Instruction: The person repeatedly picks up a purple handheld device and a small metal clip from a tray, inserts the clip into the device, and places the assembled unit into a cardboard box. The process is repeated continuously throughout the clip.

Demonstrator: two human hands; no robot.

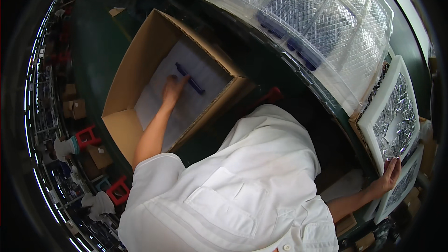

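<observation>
My left hand reaches down into an open cardboard box on my left. Its fingers rest on a slim dark blue piece that lies on the white sheet lining the box bottom. My right hand is stretched far to the right, fingertips on a small shiny part at the edge of a white tray filled with several silvery wrapped parts. My white coat fills the middle of the view.
Stacked clear quilted plastic trays with dark blue pieces lie along the dark workbench ahead. A second white tray sits lower right. Red stools and small cartons stand on the floor at left. Another person's torso is at the top left.
</observation>
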